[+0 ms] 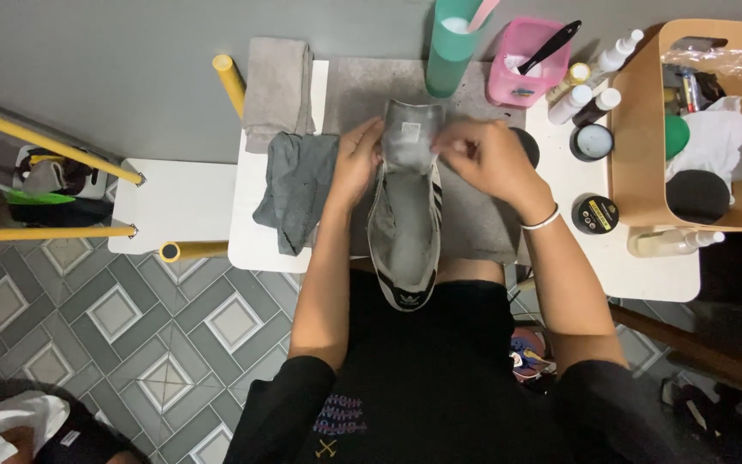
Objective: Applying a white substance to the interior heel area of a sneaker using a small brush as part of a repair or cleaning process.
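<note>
At twelve o'clock on the bench (594, 258), the left hand (355, 163) and right hand (484, 155) are gripping the sneaker (405, 232), pulling its tongue (410, 129) up to open it.

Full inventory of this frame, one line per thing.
shoe: 1, white with dark stripes, on the mat, tongue pulled up
mat: 1, grey, on the table under the shoe
table: 1, white
crumpled cloth: 1, dark grey, left of the shoe
folded towel: 1, beige-grey, table's far left
tall cup: 1, green, far edge
tub: 1, pink, holds a black brush
spray bottles: several, right of the tub
round tins: 2, dark
wooden bin: 1, tan, right
left hand: on the tongue's left edge
right hand: on the tongue's right edge
</note>
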